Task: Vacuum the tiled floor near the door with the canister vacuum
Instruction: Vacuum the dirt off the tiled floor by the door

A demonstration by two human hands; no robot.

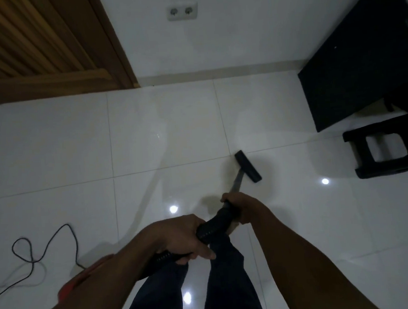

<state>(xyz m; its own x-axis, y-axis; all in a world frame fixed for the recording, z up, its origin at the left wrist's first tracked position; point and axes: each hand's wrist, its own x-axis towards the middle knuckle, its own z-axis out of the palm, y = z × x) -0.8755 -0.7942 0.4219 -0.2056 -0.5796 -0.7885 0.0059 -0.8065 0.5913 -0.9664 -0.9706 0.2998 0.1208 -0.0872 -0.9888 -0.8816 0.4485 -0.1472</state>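
A black floor nozzle (248, 166) lies on the glossy white tiled floor (163, 138), right of centre, on a grey wand (236, 182). My right hand (239, 206) grips the wand's handle end. Behind it, my left hand (184, 237) grips the black ribbed hose (214, 224), which runs back under my left forearm. A red canister (69, 284) is partly hidden behind that forearm at lower left. The brown wooden door (33, 45) stands at the upper left.
A black power cord (33, 253) loops over the tiles at lower left. A black cabinet (361, 66) and a low black stool (381, 149) stand at the right. A double wall socket (182, 11) sits above the skirting. My dark-trousered legs are below.
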